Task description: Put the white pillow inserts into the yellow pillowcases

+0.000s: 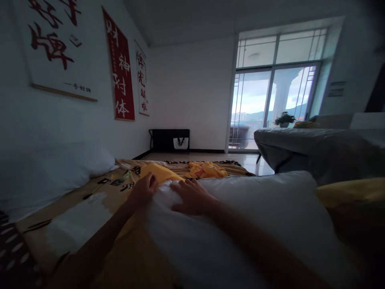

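A large white pillow (pixel 255 200) lies across the foreground, with yellow pillowcase cloth (pixel 161 171) along its left end. My left hand (pixel 144 188) is closed on the edge of that yellow cloth, close to the pillow's corner. Over the pillow's top left part, my right hand (pixel 192 196) rests with its fingers stretched out and spread on the white fabric. More of the yellow cloth hangs below, between my forearms.
Underneath is a patterned brown blanket (pixel 117 192). Another white pillow (pixel 60 168) lies by the left wall, and a crumpled yellow cloth (pixel 207 169) lies farther back. A covered grey sofa (pixel 300 144) stands at right, near the glass door (pixel 251 108).
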Available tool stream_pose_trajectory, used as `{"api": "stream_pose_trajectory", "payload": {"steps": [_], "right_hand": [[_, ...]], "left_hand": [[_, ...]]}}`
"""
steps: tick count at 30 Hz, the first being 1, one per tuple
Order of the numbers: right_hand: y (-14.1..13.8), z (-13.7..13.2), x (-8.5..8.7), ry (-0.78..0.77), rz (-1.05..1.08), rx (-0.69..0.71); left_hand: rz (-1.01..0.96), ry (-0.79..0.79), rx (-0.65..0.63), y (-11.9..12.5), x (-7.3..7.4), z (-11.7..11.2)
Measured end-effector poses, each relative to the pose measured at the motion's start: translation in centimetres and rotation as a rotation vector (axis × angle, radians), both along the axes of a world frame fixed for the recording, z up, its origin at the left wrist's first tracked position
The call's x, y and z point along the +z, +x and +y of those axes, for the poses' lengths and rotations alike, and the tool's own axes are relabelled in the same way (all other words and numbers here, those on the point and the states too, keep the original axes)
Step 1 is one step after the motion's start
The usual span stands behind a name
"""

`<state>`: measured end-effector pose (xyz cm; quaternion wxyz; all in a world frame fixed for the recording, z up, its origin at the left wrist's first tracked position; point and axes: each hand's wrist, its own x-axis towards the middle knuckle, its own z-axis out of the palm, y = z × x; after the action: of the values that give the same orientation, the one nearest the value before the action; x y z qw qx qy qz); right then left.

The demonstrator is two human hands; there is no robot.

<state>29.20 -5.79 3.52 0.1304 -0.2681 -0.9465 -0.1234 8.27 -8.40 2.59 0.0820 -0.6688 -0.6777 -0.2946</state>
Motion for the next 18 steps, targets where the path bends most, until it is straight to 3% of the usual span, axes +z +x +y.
{"api": "stream_pose_trajectory", "payload": {"steps": [3, 6, 9, 12, 18], "right_hand": [[0.1, -0.5, -0.1, 0.032, -0.012, -0.014], [0.5, -0.7, 0.1, 0.046, -0.028, -0.002], [1.3, -1.1, 0.8, -0.008, -0.061, 0.047], [1.7, -1.4, 1.4, -0.083, -0.134, 0.075], [0.8, -2.3, -0.2, 0.001, -0.067, 0.144]], "left_hand": [[0.284, 0.135, -0.015, 1.8, -0.4, -0.7], [0.5, 0.068, 0.084, 3.5, 0.3, -1.3], [0.489, -0.01, 0.214, 3.6, 1.1, -0.9], [0.489, -0.037, 0.242, 3.2, 1.5, -0.1], [0.564, 0.158, 0.219, 5.9, 3.1, 0.4]]}}
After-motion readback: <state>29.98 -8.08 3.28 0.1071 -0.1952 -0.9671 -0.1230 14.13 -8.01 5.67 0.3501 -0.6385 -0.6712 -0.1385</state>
